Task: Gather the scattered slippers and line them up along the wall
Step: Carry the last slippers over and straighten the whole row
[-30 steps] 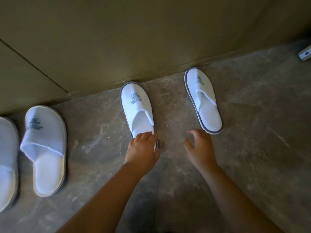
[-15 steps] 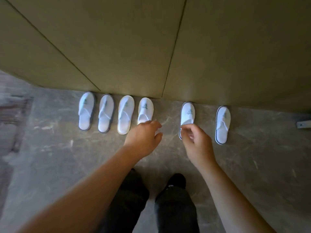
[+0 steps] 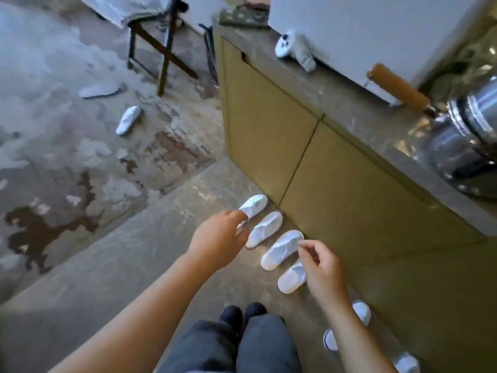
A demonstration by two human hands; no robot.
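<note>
1. Now, viewpoint: half a second ago the person faced the olive-tan cabinet front (image 3: 271,146) squarely; the gaze has since swung leftward, so the cabinet runs diagonally and open floor shows beyond it.
2. Row at the cabinet base: four white terry slippers lie side by side, toes toward the cabinet. First slipper (image 3: 254,205), second slipper (image 3: 265,229), third slipper (image 3: 282,249), fourth slipper (image 3: 292,278). Two further slippers (image 3: 361,312) show partly behind the right forearm, nearer the person; their spacing cannot be judged.
3. Left hand (image 3: 217,239): empty, fingers loosely spread, above the heels of the first and second slippers. It has left the slipper it touched a second ago.
4. Right hand (image 3: 321,267): empty, fingers half-curled, overlapping the fourth slipper in the view; contact cannot be told.
5. Newly in view: two stray white slippers on the mottled grey floor (image 3: 67,162), well apart from the row. One slim slipper (image 3: 128,120) lies beside dark chair legs (image 3: 164,49); one flat slipper (image 3: 99,90) lies farther off.
6. Assessment: the near row looks settled, the task unfinished. The turn probably marks a search; fetching the strays looks like the next step.
7. Incidental: white controller (image 3: 285,45) and steel kettle (image 3: 468,138) on the desk.
</note>
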